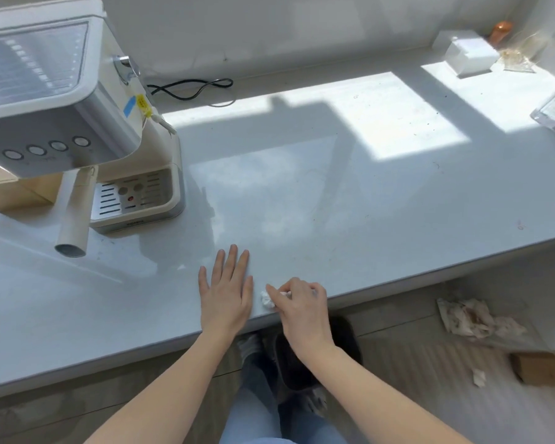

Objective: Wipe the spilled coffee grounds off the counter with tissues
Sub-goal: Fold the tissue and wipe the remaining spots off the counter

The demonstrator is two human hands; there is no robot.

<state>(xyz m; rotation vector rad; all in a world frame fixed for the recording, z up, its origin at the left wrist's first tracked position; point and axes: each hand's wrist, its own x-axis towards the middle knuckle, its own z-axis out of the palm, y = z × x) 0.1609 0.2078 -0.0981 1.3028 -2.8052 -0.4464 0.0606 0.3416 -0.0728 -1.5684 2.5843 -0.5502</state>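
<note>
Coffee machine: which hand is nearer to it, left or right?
Left. The left hand lies flat on the counter, right of the coffee machine. The right hand is farther right, at the edge, pinching a tissue.

I can read nothing here: the small mark on the front of the coffee machine's (61, 100) drip tray (132, 221) is blurred.

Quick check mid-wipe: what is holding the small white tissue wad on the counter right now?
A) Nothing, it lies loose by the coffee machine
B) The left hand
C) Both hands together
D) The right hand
D: the right hand pinches the small crumpled white tissue wad near the front edge of the pale grey counter, while the left hand lies flat on the counter, fingers straight.
</note>
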